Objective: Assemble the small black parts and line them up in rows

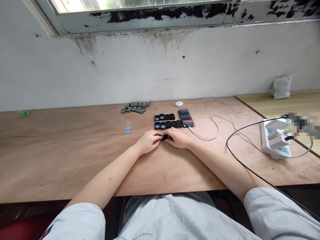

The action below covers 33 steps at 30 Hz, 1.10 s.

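Note:
Between my fingertips I hold a small black plastic part (164,137), low over the wooden table. My left hand (149,141) grips its left end and my right hand (177,137) its right end; the fingers cover much of it. Just beyond my hands lie two rows of similar black plastic parts (173,124). The leftmost ones carry light blue pieces (157,126). Left of them is a small pile of loose translucent blue pieces (127,129). Farther back rest two rows of flat green-grey screen-like modules (135,109).
A phone (185,117) with a white cable (206,138) lies right of the rows. Behind it sits a white earbud case (179,103). A white power strip (276,140) with plugs stands at the right, and a black cable (235,159) loops over my right arm.

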Each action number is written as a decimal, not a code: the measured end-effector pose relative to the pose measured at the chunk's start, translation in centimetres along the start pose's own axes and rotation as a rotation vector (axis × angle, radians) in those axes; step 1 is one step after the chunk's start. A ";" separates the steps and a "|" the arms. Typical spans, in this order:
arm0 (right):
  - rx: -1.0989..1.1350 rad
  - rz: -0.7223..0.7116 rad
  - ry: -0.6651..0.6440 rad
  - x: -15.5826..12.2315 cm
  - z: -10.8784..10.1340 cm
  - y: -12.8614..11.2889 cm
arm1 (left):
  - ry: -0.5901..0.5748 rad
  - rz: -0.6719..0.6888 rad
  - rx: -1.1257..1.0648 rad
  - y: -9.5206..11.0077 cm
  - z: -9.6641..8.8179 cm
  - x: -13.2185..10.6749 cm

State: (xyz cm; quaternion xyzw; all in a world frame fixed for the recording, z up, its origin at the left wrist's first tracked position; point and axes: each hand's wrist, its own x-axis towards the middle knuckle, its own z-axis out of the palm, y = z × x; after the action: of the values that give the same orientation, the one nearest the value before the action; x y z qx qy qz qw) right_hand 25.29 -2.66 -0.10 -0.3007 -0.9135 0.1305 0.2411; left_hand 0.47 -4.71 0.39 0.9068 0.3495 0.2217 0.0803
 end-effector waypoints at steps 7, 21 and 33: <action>0.019 -0.027 0.004 0.1 0.2 0.2 | 0.000 0.041 0.006 -0.7 0.3 -0.2; 0.045 0.004 0.176 -0.4 0.7 0.2 | 0.403 -0.070 0.041 -4.0 0.0 -0.1; 0.002 -0.026 0.107 -0.3 -0.1 -0.1 | 0.167 -0.717 0.369 -7.8 -0.3 6.5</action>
State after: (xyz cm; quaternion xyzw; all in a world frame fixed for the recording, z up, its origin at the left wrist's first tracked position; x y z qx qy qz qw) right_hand 25.52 -2.96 -0.05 -0.2952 -0.9030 0.1119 0.2915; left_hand -0.04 5.45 0.60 0.7057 0.6824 0.1862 -0.0402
